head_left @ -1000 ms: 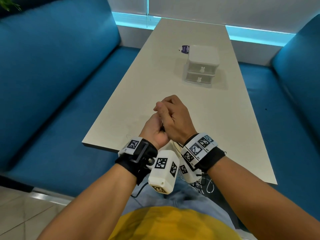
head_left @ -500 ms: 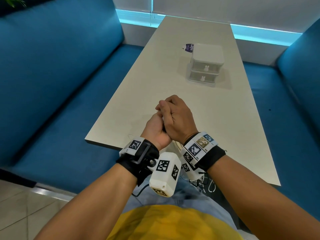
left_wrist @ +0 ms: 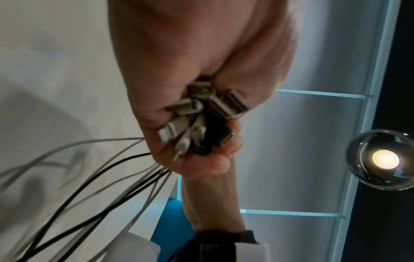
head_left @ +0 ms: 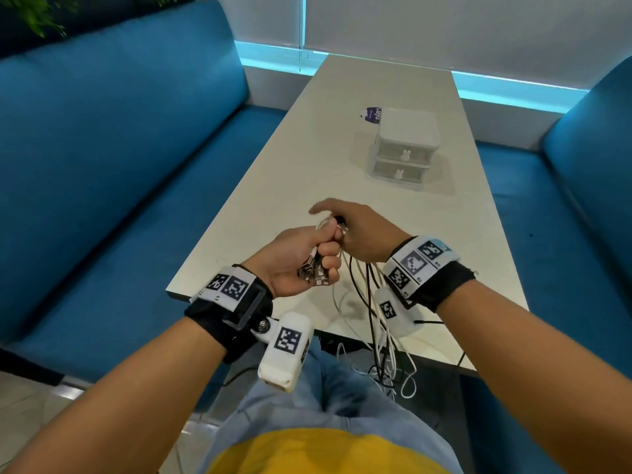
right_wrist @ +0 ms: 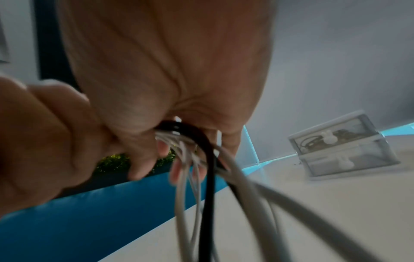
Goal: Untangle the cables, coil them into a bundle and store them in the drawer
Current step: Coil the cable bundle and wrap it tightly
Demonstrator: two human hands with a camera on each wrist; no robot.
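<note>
My left hand (head_left: 319, 260) is turned palm up just above the table's near end and grips a bunch of white and black cable plugs (left_wrist: 199, 117) in its fist. Close to its right, my right hand (head_left: 345, 230) holds the same cables (right_wrist: 190, 159) where they leave the left fist, and its fingers curl over them. The cables (head_left: 374, 323) hang in loose white and black strands over the table edge to my lap. The white two-drawer box (head_left: 405, 148) stands farther along the table, both drawers shut. Some cable shows inside the upper drawer (right_wrist: 331, 138).
The long pale table (head_left: 290, 172) runs away from me between two blue sofas (head_left: 119, 172). A small purple label (head_left: 371, 115) lies behind the drawer box. My wrist cameras hang under both wrists, near the table edge.
The hands were clasped, right over left. Now the left fist has turned palm up and shows the plugs. The right hand has come off it to the right, and the hanging strands show.
</note>
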